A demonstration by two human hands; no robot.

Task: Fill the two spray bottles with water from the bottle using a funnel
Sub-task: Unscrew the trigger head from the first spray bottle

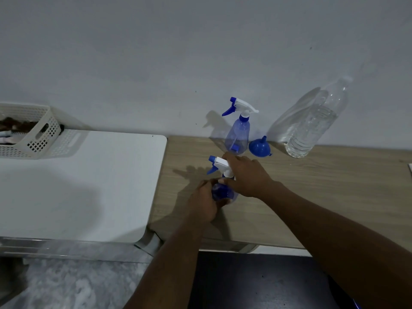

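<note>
Left hand [204,202] grips the near translucent blue plastic spray bottle [223,194] steady on the wooden surface [312,197] while right hand [244,175] clasps its white trigger head [219,163], likely to unscrew it.

Open wooden tabletop [323,197] at right; far spray bottle [238,132], funnel [259,147], water bottle [316,123] against wall [200,52].

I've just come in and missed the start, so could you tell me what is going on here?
A person is working on the nearer spray bottle: the left hand grips its blue body while the right hand holds its white spray head, seemingly to unscrew it. The second spray bottle stands by the wall with its head on, the blue funnel lies mouth-down beside it, and the water bottle stands untouched.
</note>
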